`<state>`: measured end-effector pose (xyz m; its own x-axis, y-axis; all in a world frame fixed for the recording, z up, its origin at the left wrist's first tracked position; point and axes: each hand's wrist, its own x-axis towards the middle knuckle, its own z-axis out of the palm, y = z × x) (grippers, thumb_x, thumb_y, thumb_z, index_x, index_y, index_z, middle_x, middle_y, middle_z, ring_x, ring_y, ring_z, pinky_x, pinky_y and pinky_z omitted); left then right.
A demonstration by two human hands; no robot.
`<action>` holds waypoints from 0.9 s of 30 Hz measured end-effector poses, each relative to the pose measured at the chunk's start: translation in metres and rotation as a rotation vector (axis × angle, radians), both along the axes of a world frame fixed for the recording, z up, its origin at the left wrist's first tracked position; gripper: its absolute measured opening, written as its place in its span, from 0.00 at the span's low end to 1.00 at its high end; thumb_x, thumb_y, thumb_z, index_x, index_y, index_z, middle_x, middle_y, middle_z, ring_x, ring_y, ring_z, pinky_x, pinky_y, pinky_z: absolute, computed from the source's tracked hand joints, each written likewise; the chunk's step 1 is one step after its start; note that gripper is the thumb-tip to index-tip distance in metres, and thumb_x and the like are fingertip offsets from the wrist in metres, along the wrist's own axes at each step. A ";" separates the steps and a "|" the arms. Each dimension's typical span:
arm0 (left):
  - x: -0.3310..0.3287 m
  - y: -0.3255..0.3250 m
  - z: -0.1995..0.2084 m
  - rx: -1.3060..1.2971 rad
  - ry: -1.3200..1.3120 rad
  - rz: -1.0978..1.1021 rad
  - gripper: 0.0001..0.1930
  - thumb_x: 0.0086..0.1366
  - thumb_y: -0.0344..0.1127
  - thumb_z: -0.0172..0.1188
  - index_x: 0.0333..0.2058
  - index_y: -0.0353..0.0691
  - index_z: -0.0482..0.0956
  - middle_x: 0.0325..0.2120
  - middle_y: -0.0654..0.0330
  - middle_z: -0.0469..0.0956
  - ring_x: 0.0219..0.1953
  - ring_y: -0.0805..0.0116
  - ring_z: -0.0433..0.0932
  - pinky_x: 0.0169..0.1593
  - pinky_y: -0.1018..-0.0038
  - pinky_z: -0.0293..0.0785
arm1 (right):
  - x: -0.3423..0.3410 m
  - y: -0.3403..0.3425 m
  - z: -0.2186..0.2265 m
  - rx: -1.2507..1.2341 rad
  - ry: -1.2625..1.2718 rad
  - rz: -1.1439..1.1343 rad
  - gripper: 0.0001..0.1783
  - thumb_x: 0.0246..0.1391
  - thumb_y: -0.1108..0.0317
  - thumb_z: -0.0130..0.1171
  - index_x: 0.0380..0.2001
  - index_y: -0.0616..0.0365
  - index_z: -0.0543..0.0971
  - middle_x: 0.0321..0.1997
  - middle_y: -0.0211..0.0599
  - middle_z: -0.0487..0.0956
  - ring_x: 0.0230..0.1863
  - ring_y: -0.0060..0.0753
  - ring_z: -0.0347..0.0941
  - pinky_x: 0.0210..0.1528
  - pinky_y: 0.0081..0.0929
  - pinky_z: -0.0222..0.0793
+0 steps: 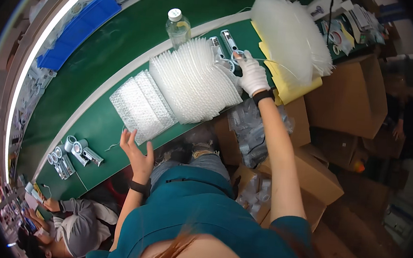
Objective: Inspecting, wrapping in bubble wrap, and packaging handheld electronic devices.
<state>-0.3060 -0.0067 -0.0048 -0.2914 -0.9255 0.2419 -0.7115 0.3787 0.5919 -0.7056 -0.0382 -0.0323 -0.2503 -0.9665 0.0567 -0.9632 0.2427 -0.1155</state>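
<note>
Green desk [96,126]: your gloved right hand [253,74] is at the silver ring-ended tool [229,41] beside the white stack [193,81], grip unclear, left hand [138,156] spread wide near bubble wrap [142,104]; tool likely light, stiff, slick, best held mid-length.

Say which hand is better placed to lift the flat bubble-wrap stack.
Probably the left hand: open, beside the bubble-wrap stack. The gloved right hand is farther off, at the silver devices.

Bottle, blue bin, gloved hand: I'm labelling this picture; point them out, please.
Bottle [178,31], head view: clear body.
Blue bin [83,31], head view: long wall.
Gloved right hand [253,77], head view: back of hand.
</note>
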 end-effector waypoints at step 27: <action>-0.178 -0.002 0.081 -0.126 0.365 -0.967 0.21 0.47 0.28 0.62 0.43 0.47 0.75 0.48 0.56 0.69 0.49 0.56 0.68 0.50 0.64 0.65 | 0.008 0.240 0.100 -0.443 -1.486 -0.294 0.38 0.23 0.68 0.77 0.43 0.54 0.70 0.47 0.32 0.70 0.48 0.27 0.66 0.51 0.26 0.62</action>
